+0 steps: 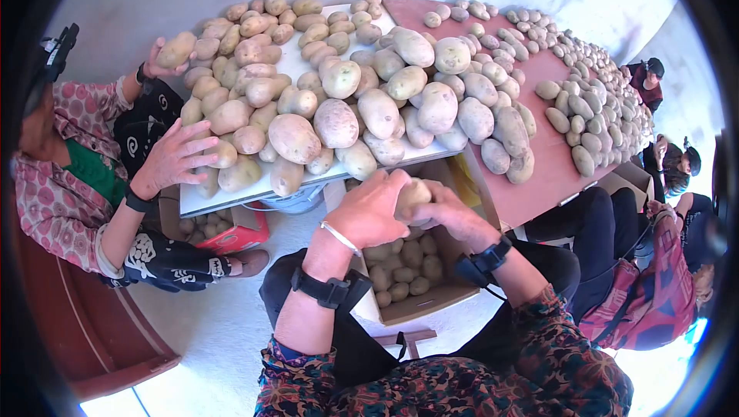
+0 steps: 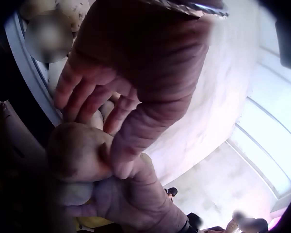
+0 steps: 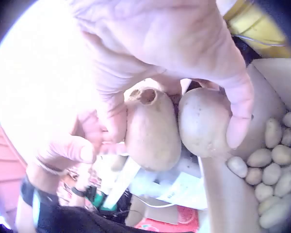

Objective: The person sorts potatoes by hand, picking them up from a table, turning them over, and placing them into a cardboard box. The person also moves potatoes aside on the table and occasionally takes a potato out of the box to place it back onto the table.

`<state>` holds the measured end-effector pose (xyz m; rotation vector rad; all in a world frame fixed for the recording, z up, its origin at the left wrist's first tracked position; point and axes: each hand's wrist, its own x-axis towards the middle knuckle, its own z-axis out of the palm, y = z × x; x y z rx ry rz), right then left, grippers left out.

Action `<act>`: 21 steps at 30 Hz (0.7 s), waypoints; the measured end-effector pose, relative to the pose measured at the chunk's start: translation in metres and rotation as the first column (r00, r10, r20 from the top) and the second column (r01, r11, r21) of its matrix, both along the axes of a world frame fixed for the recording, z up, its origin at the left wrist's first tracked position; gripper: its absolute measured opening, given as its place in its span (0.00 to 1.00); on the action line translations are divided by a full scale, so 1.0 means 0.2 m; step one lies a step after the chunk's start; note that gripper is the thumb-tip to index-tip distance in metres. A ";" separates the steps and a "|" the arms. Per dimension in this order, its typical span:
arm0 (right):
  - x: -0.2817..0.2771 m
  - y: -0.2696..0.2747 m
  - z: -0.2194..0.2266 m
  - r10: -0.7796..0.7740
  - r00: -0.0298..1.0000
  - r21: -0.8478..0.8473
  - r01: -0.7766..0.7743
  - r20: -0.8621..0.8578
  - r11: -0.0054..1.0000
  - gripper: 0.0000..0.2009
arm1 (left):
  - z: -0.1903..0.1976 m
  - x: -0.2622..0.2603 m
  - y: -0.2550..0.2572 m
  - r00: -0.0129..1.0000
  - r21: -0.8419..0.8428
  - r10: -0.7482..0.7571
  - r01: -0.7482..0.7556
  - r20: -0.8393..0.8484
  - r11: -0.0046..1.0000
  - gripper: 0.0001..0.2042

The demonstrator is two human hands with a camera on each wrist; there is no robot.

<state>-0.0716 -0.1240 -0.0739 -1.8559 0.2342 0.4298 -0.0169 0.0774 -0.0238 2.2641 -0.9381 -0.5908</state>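
The right hand (image 3: 165, 43) holds two potatoes side by side: one with a dark hole at its upper end (image 3: 154, 133), the other smooth and pale (image 3: 203, 121). Its thumb and fingers curl over them. Beside the holed potato, the left hand (image 3: 63, 145) has its fingers loosely bent. In the left wrist view the left hand (image 2: 145, 68) hovers over the potato (image 2: 75, 150), its thumb tip close to or touching it, above the right hand (image 2: 140, 199). The head view has the left hand (image 1: 368, 211) and right hand (image 1: 454, 213) around one visible potato (image 1: 414, 195).
A box (image 1: 431, 307) of small potatoes stands below the hands. Ahead, a white board (image 1: 296, 186) and a reddish surface (image 1: 531, 194) bear heaped potatoes (image 1: 335, 123). At left another person (image 1: 73, 163) reaches over the heap, holding a potato (image 1: 176, 49). More people sit at right.
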 end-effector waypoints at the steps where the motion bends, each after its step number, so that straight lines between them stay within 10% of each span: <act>1: -0.02 -0.02 0.06 -0.035 0.996 0.214 0.051 -0.077 0.976 0.37 | 0.02 0.00 0.00 0.999 -0.173 0.017 -0.023 -0.034 0.985 0.33; 9: -0.11 -0.04 0.31 -0.037 0.998 0.536 0.062 -0.058 0.842 0.46 | 0.06 -0.06 -0.10 0.989 -0.523 0.144 -0.103 0.039 0.846 0.36; 12: -0.08 -0.05 0.34 -0.024 0.999 0.585 0.006 0.023 0.811 0.41 | 0.09 -0.02 -0.09 0.906 -0.777 0.019 -0.373 -0.423 0.507 0.30; 15: -0.03 -0.01 0.40 -0.089 0.993 0.594 0.025 0.080 0.804 0.34 | 0.07 -0.01 -0.05 0.737 -0.678 0.021 -0.632 -0.675 0.375 0.28; 19: 0.14 0.06 0.52 -0.167 0.959 0.388 0.068 0.228 0.919 0.29 | 0.05 0.02 -0.04 0.577 -0.578 0.157 -0.815 -0.802 0.040 0.26; 21: 0.30 0.06 0.52 0.035 0.769 -0.109 0.045 0.638 0.993 0.27 | 0.03 0.03 -0.03 0.538 -0.548 0.170 -0.836 -0.825 -0.012 0.26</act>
